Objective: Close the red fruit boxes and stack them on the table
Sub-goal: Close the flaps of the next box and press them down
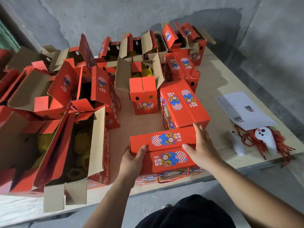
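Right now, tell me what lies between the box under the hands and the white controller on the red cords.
Head view: between the closed red box and the white controller lies only bare table, crossed by the right hand.

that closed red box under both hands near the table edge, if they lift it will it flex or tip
The closed red box is folded cardboard, so it probably stays fairly stiff, though the top flaps may give under the left hand and right hand. Neighbouring open boxes hold yellow fruit, so it is likely heavy. Broad and low, it seems unlikely to tip.
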